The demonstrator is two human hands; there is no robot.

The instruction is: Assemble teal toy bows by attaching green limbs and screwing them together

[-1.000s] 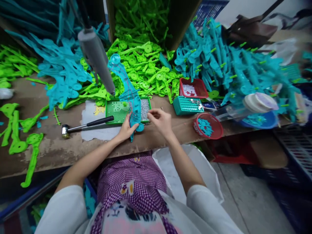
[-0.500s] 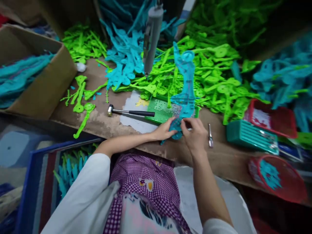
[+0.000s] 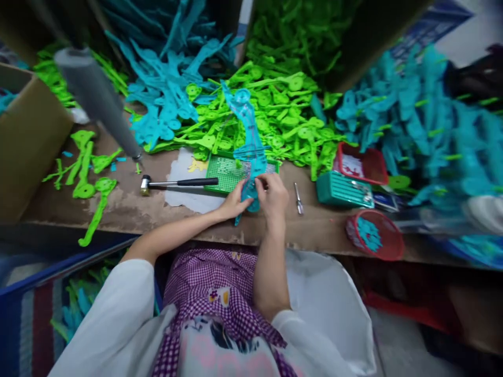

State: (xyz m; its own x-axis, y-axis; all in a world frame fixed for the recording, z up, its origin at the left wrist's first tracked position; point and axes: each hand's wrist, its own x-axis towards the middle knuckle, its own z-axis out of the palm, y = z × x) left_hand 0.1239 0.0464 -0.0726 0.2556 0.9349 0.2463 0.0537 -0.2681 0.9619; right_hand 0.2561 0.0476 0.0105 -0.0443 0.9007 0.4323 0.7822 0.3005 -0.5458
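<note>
Currently, the left hand [image 3: 236, 201] and right hand [image 3: 273, 195] both have fingers closed on one teal plastic piece [image 3: 248, 141], propped over the green tray [image 3: 223, 175] on the surface [image 3: 129, 209]. Work appears mid-piece; green pieces [image 3: 275, 110] lie heaped behind.

The right hand [image 3: 273, 195], apart from the teal piece [image 3: 249, 152] a second ago, is now closing its grip beside the left hand [image 3: 234, 203].

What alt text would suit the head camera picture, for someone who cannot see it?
A person's left hand and right hand hold a long teal plastic piece over a green tray on a brown workbench. A hammer lies to the left, with piles of green parts behind.
</note>
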